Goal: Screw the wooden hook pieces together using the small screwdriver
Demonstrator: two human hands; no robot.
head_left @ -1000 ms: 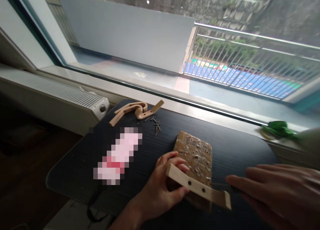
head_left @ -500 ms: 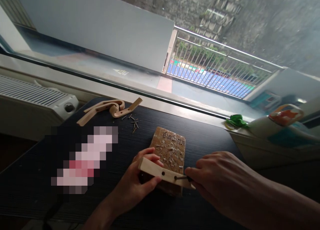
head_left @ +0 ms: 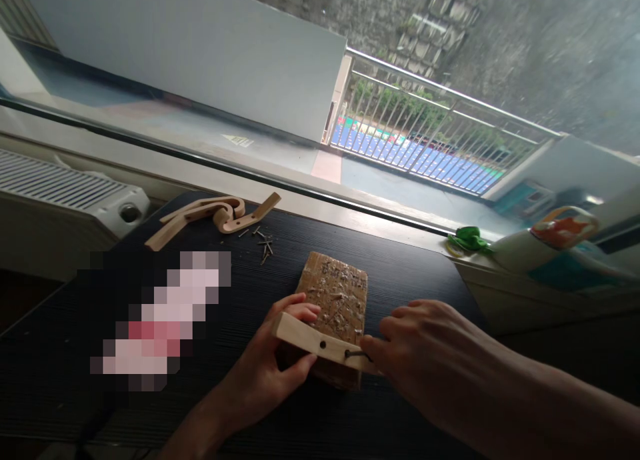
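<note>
My left hand (head_left: 273, 357) grips the left end of a pale wooden strip (head_left: 300, 333), with the thumb below and the fingers behind it. Two dark holes show along the strip's face. In my right hand (head_left: 415, 353) is a thin dark metal rod (head_left: 361, 355), its tip at the right-hand hole; the rest of this tool is hidden in the fist. Beneath the strip lies a brown block (head_left: 337, 290) with a rough, pitted top. My right hand covers the strip's far right end.
Several curved wooden pieces (head_left: 187, 213) lie at the back of the dark table (head_left: 400, 267). Beside them are several loose nails or screws (head_left: 265, 247). A pixelated pinkish item (head_left: 165, 313) is on the left. The sill holds a green cloth-like item (head_left: 469, 240) and a white container (head_left: 520, 250).
The view has shifted slightly. My right hand has turned a little, and the rod now looks bent near the fingers. Its tip stays at the same hole while my left hand keeps its grip.
</note>
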